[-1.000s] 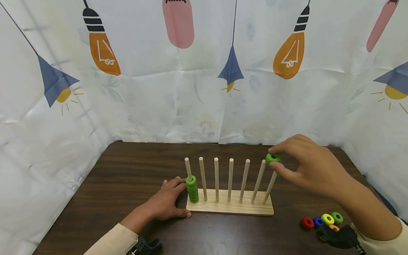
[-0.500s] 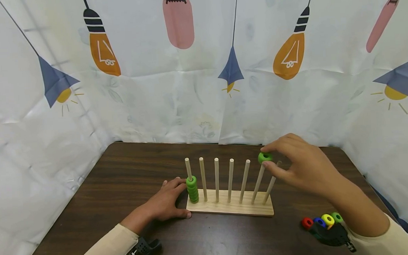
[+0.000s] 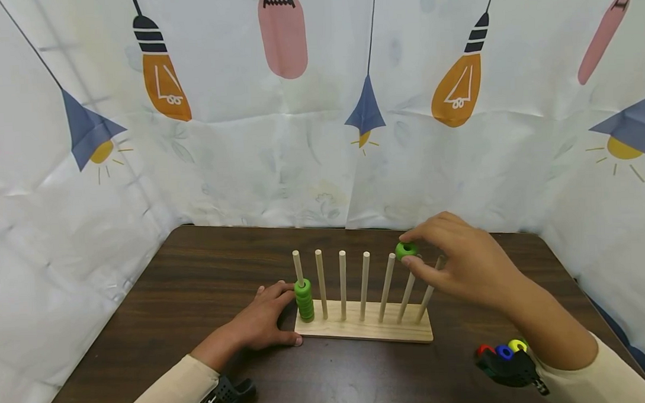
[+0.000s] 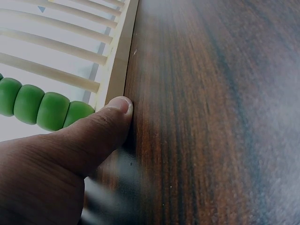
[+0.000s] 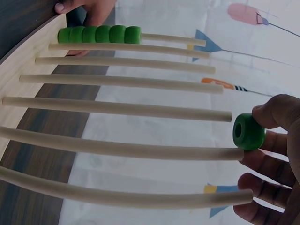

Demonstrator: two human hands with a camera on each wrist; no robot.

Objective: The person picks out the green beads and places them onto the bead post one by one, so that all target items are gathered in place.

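Note:
A wooden peg rack (image 3: 359,328) with a row of upright pegs stands on the dark table. Its leftmost peg carries a stack of green beads (image 3: 305,303). At the rack's left end, my left hand (image 3: 260,323) holds the base, its thumb (image 4: 117,110) against the front edge. My right hand (image 3: 471,261) pinches one green bead (image 5: 255,133) between thumb and fingers, up at the height of the peg tops. In the right wrist view, the bead's hole faces the pegs, and the bead is close to the tip of the second peg from the right (image 5: 187,152).
Near the front right of the brown table (image 3: 197,271) lie loose beads: a red one (image 3: 484,349), a blue one (image 3: 504,352) and a yellow one (image 3: 517,345). The right wrist's black strap (image 3: 501,368) partly covers them. A printed white curtain (image 3: 300,166) hangs behind the table.
My right hand has moved left with the green bead, from above the rightmost peg to past the second peg from the right. My left hand and the rack have stayed put.

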